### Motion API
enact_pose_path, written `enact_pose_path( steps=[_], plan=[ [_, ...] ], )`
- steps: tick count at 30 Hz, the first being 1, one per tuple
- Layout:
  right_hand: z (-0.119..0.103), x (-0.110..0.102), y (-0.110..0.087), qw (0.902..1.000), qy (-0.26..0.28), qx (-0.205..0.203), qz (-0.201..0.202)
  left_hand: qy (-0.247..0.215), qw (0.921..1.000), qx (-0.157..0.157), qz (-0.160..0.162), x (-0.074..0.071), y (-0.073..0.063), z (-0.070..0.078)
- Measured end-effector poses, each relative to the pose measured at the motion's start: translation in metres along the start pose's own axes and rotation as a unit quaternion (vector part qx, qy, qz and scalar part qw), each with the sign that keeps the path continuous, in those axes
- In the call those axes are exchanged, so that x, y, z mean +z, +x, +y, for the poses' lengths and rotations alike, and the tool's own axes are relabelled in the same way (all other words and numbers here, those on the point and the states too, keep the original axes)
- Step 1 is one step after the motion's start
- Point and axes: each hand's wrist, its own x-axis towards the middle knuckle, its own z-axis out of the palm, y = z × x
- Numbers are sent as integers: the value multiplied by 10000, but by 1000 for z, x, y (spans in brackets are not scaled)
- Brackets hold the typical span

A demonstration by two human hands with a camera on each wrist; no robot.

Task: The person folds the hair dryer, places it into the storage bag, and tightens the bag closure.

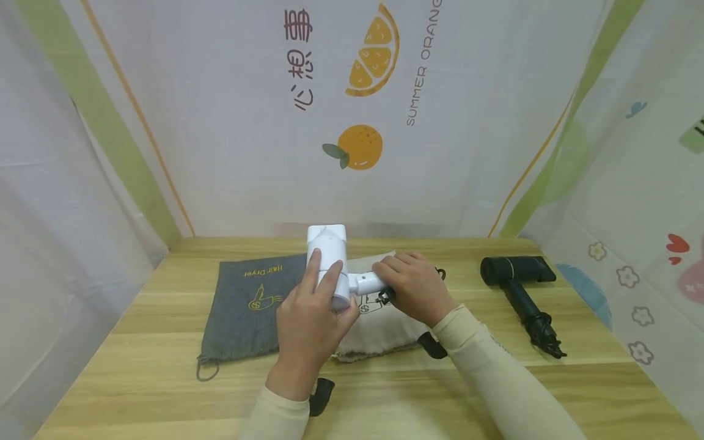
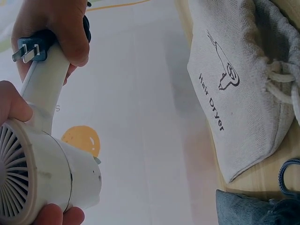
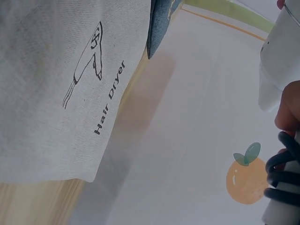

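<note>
I am holding a white hair dryer up above the wooden table with both hands. My left hand is wrapped around its fat round body, with my fingers curled over the top. My right hand grips the handle, and it also holds the dark cord and the plug against the handle. Under the dryer lies a cream cloth bag with a little dryer drawn on it. A gray bag with yellow words lies just beside it, on my left, and the two bags touch. A black hair dryer lies on the table well off to my right, with its cord wound around its handle.
</note>
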Motion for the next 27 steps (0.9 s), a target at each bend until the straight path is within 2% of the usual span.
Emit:
enact_pose_path(
  steps=[27],
  plan=[
    [2,-2,-1,10000,-56,-28,-77,-56,10000,50,61,1,0,1]
  ],
)
